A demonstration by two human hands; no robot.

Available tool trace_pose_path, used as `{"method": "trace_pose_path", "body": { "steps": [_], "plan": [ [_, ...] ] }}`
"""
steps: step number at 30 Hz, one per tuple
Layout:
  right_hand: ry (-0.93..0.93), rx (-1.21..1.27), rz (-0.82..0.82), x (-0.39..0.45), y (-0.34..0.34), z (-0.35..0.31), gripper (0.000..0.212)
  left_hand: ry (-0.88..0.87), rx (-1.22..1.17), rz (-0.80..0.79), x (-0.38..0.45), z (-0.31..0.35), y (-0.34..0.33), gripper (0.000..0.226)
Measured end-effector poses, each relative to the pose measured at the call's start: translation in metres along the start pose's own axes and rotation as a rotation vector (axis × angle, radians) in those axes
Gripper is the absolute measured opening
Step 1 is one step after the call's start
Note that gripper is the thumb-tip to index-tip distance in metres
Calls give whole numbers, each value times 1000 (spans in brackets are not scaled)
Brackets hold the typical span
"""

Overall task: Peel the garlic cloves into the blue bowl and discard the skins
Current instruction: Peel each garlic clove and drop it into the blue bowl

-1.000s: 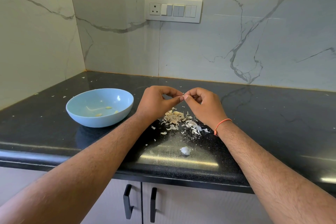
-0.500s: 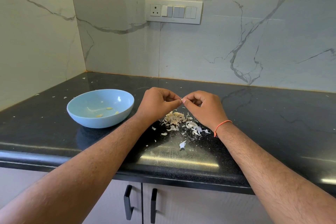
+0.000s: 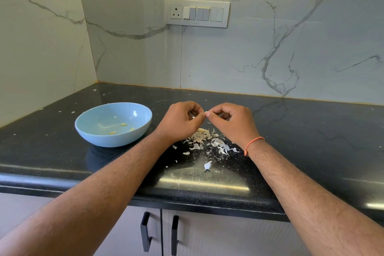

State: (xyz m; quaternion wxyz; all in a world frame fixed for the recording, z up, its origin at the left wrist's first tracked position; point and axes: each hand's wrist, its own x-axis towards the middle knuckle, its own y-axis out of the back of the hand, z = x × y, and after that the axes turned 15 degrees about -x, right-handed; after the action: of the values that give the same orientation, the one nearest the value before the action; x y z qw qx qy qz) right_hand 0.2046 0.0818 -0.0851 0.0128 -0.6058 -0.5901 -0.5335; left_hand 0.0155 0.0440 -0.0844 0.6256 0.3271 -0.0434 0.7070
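The round pale-blue bowl [image 3: 113, 124] sits at the left of the black speckled countertop [image 3: 311, 135] and holds a few peeled yellowish cloves. Just right of it, the left hand [image 3: 180, 121] and right hand [image 3: 232, 122] meet above the counter, fingers curled, together pinching a small white garlic clove [image 3: 206, 113] between the fingertips. A heap of papery white garlic skins [image 3: 207, 141] lies below the hands. Recommended: steady the clove with one hand, strip skin with the other, and keep over the heap so skins fall there.
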Motion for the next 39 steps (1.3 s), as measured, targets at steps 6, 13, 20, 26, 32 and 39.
{"method": "trace_pose_path", "body": {
  "steps": [6,13,20,26,32,39],
  "plan": [
    [-68,177,-57,1,3,0,4,98,-212,-26,1,5,0,16],
    [-97,275,-107,2,2,0,13,218,-386,-42,-2,16,1,23],
    [-71,253,-97,3,-1,5,13,271,-519,-87,-4,21,1,16],
    [-59,237,-98,3,0,4,8,286,-576,-123,-4,20,3,13],
    [-156,326,-60,4,1,0,2,204,-489,-42,0,11,1,14],
    [-294,510,-38,7,8,-3,6,-2,-260,98,3,-1,6,12]
  ]
}}
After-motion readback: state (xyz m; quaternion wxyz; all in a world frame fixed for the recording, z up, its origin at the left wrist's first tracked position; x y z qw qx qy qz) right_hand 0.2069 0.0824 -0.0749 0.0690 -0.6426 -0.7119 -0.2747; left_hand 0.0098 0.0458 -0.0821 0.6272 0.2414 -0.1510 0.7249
